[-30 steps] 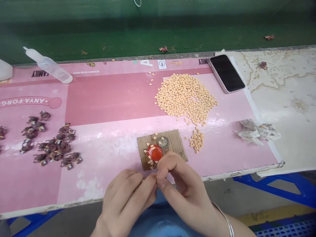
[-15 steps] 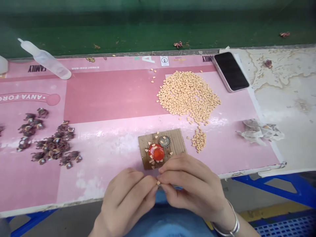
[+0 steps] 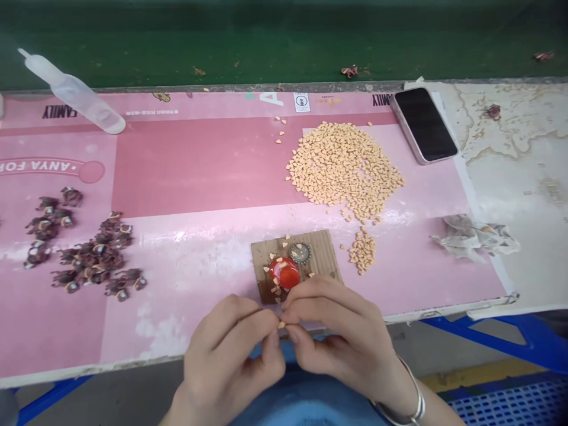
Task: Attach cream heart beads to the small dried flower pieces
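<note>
Hands (image 3: 228, 355) pinching tiny peach heart (image 3: 281, 325), pink mat (image 3: 195, 177) printed "ANYA FOR", "FAMILY"

Small-craft workshop. Heaped orange craft pieces (image 3: 344, 165) lie on a pink printed mat (image 3: 199, 168), with a blue metal bench frame (image 3: 492, 334) beneath the mat.

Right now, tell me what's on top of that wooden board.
The wooden board carries a glossy red dome, a crimped metal cap and scattered peach heart-shaped bits. The right hand covers its near right corner; what lies there or beneath the dome cannot be seen.
</note>
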`<state>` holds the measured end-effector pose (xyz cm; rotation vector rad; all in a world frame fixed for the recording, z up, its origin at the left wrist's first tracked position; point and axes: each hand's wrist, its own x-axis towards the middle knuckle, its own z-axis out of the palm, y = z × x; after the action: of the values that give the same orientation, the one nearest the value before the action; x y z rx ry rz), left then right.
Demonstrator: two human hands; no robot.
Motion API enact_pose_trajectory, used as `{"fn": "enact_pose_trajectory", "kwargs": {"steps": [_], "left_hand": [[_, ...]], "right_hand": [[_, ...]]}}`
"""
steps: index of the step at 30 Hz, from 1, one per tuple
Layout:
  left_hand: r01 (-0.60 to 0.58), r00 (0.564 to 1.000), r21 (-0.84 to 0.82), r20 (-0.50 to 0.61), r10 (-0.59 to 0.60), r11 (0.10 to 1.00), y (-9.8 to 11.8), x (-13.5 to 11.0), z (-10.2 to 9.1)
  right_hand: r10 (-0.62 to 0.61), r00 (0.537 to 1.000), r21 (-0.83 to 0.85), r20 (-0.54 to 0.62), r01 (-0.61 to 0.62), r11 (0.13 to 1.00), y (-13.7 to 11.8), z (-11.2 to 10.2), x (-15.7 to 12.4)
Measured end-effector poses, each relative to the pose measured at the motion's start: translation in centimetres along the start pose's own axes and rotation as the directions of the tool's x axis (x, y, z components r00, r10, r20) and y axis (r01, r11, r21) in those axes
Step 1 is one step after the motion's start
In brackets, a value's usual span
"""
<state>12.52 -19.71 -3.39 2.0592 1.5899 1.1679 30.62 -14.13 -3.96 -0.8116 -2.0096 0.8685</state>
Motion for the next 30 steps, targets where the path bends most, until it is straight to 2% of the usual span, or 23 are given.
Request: {"fn": "enact_pose_trajectory", "kwargs": {"steps": [6, 9, 12, 15, 20, 24, 30], "left_hand": [[0.01, 1.0, 0.021, -0.025, -0.01, 1.0, -0.4, -0.2, 0.1], [0.086, 0.991, 0.023, -0.105, -0.083, 0.996, -1.0, -1.1, -0.6], [0.175, 0.966, 0.025, -0.199, -0.167, 0.984, -1.9, -2.5, -1.5], [0.245, 0.935, 0.004, -0.264, -0.235, 0.969, -2.9, -3.8, -2.0], [0.344, 0.884, -0.022, -0.328, -0.332, 0.939, -3.3, -4.5, -1.6], [0.364, 0.823, -0.192, -0.393, -0.411, 0.911, -2.9, -4.0, -1.0], [0.339, 0.841, -0.263, -0.346, -0.417, 0.903, -2.8, -3.4, -1.1]], "right_hand": [[0.013, 1.0, -0.022, 0.024, -0.012, 1.0, 0.2, -0.2, 0.1], [-0.017, 1.0, -0.18, 0.005, 0.018, 0.984, 0.8, -1.0, 0.5], [-0.092, 0.996, -0.371, 0.02, 0.093, 0.924, 1.7, -1.6, 0.9], [-0.113, 0.992, -0.459, 0.057, 0.126, 0.879, 2.2, -1.8, 1.0], [-0.109, 0.988, -0.471, 0.11, 0.149, 0.869, 2.2, -1.8, 1.1], [-0.116, 0.982, -0.473, 0.15, 0.175, 0.863, 2.0, -2.1, 1.3], [-0.133, 0.966, -0.508, 0.22, 0.23, 0.83, 1.9, -2.5, 1.5]]}}
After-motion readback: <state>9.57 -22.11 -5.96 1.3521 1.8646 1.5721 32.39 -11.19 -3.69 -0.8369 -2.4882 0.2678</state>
